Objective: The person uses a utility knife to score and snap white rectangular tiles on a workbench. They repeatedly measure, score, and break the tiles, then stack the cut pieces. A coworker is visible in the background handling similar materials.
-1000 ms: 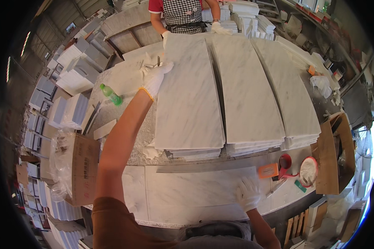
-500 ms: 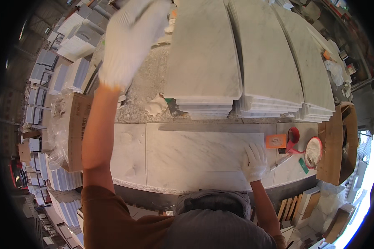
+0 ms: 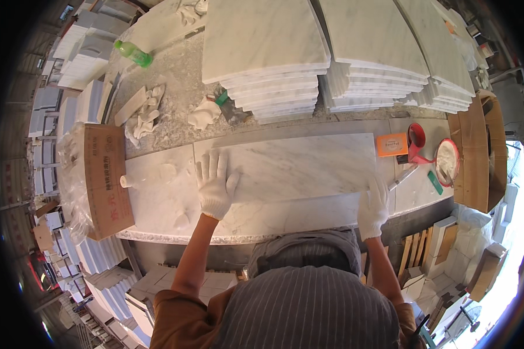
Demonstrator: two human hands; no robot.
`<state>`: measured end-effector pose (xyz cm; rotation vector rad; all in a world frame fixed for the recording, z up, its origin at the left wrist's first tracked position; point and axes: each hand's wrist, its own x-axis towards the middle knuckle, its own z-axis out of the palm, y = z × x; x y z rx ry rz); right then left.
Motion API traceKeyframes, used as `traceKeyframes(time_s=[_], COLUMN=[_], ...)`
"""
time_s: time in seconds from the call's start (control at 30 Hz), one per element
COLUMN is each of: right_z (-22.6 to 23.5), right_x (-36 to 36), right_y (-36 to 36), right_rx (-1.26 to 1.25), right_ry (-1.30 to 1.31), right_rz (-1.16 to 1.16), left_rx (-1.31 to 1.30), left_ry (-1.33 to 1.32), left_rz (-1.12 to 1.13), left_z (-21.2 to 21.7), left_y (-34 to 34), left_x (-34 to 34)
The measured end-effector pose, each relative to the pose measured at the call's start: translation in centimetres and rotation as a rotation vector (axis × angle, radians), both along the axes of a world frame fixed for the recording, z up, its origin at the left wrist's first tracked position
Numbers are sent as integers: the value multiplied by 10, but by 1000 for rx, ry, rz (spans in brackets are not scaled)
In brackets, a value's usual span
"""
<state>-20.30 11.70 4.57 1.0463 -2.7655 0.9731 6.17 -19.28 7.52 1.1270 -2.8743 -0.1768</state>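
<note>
Slab (image 3: pixel 297 166), clock centre: one
Left hand (image 3: pixel 214 187): nine o'clock, spread flat, gripping nothing
Right hand (image 3: pixel 372 210): four o'clock, grip cannot tell
Stacks (image 3: pixel 378 41): three, twelve o'clock

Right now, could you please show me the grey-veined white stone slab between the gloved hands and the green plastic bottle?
Grey-veined white stone slab (image 3: pixel 297 167), head view: middle of its top face.
Green plastic bottle (image 3: pixel 135 55), head view: middle of its side.

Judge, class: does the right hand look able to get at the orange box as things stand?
Probably yes: the right hand, at the right end of the marble slab, is near the orange box, and nothing visible blocks the way between them.
</note>
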Motion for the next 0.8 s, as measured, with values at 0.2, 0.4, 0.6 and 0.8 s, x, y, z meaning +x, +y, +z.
traceKeyframes(time_s=[0.2,0.4,0.6,0.8], right_z=[-13,-22,-22,-22], right_x=[8,-9,-6,-30], right_y=[17,25,12,-11], right_rx=[-53,-236,-196,-21], right_ry=[-107,-481,-443,-263], right_rz=[-120,-269,-292,-207], left_rx=[234,426,256,-165], left_ry=[98,75,253,-162], left_rz=[-313,-747,-602,-226], left_z=[-12,-21,-45,-54], left_y=[40,124,105,-14], left_x=[-91,-194,-147,1])
